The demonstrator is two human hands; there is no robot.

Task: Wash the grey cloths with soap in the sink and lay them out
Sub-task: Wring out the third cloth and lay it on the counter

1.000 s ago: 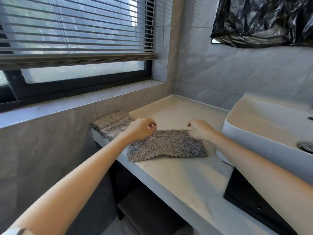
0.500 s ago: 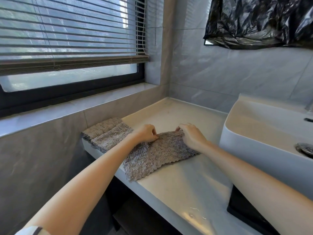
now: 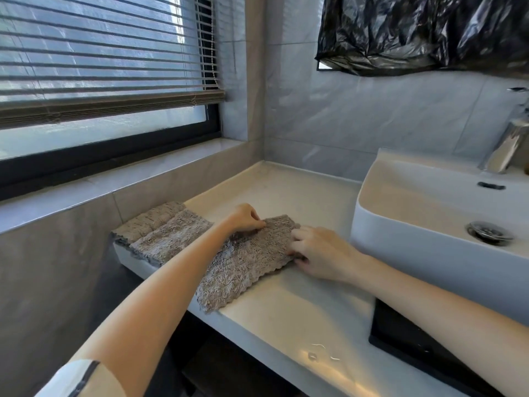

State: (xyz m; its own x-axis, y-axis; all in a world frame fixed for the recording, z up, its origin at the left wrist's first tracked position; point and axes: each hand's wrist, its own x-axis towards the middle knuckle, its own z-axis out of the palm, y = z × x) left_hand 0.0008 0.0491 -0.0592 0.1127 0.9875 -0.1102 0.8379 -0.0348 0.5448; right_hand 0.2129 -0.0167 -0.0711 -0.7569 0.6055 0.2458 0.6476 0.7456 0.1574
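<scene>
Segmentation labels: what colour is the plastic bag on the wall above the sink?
Glossy black, with crinkled highlights; the plastic bag shows best in the head view, top right.

A home bathroom: white basin [image 3: 400, 222], tap [image 3: 506, 144], tiled walls [image 3: 357, 118], blinds [image 3: 100, 53].

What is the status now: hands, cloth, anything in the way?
Left hand pinches the near grey cloth at its far edge; right hand grips its right end. It lies on the counter beside two laid-out cloths. Nothing blocks it.

Nothing legible found. No text, label, brand, number or sign reads on the grey cloth [image 3: 246, 262], sink [image 3: 369, 179], tap [image 3: 506, 144], counter [image 3: 286, 305] or black plastic sheet [image 3: 415, 32].
</scene>
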